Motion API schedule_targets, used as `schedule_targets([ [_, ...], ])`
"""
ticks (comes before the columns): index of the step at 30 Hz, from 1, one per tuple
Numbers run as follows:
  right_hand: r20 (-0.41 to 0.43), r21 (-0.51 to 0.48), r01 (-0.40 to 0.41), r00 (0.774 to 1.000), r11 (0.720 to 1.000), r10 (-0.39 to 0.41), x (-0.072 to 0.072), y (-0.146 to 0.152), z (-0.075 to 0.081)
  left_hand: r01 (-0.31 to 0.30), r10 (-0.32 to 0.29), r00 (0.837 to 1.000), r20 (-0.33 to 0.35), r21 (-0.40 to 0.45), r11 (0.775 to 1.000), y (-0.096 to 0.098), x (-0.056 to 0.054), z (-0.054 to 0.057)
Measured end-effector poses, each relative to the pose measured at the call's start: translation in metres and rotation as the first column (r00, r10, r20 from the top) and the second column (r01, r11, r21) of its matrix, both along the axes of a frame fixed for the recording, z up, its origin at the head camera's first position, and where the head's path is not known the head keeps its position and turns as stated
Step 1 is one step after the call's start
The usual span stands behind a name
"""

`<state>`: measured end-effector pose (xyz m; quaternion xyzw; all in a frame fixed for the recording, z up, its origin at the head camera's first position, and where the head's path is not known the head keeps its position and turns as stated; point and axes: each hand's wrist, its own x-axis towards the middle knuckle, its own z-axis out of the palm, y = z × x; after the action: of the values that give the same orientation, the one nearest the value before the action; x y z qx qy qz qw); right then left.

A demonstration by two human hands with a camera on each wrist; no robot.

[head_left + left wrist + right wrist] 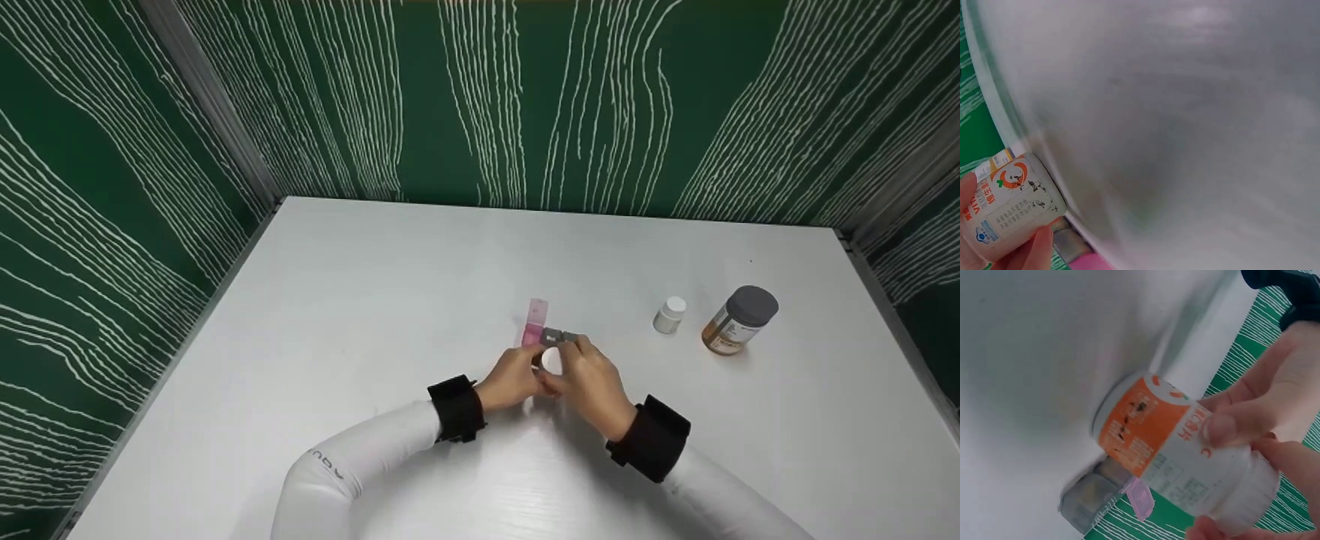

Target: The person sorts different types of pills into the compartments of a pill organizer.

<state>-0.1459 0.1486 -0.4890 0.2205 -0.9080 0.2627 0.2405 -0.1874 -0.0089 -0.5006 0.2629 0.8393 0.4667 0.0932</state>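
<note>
Clearly, the left hand's (511, 380) fingers grip a cylindrical white vitamin C bottle (1157, 433) while the right hand's (595, 381) fingers hold its cap (1248, 495), beside a plastic pink-and-grey pill organizer (553, 335). Wrist views reveal orange print, hidden from the head view.

on the white table (420, 285) lies a pink-and-grey pill organizer (533, 334), pink lid (538, 309) raised. on its near side, the left grip (514, 377) and right grip (596, 386) hold a white-capped bottle (552, 361); right of the organizer stand a small white bottle (669, 316) and, farther out, a grey-lidded jar (739, 321).
</note>
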Motion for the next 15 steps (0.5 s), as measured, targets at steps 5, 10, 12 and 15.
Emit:
schedule_targets([
  [5, 0.009, -0.025, -0.032, 0.999, 0.999, 0.032, -0.0039, 0.0026, -0.0002, 0.010, -0.010, 1.000, 0.010, -0.001, 1.000, 0.0003, -0.0005, 0.0000],
  [10, 0.044, -0.083, -0.083, 0.995, 0.993, 0.087, -0.0057, 0.0067, -0.0002, 0.020, -0.020, 0.999, 0.031, 0.011, 1.000, 0.0000, -0.0005, -0.0010],
  [12, 0.035, -0.090, -0.101, 0.994, 0.991, 0.104, -0.0064, 0.0075, -0.0011, 0.017, -0.018, 0.999, 0.035, 0.016, 1.000, -0.0001, -0.0004, -0.0015],
  [15, 0.022, -0.090, -0.113, 0.993, 0.990, 0.115, -0.0070, 0.0080, -0.0018, 0.013, -0.014, 0.999, 0.036, 0.016, 1.000, 0.0001, 0.0001, -0.0016],
])
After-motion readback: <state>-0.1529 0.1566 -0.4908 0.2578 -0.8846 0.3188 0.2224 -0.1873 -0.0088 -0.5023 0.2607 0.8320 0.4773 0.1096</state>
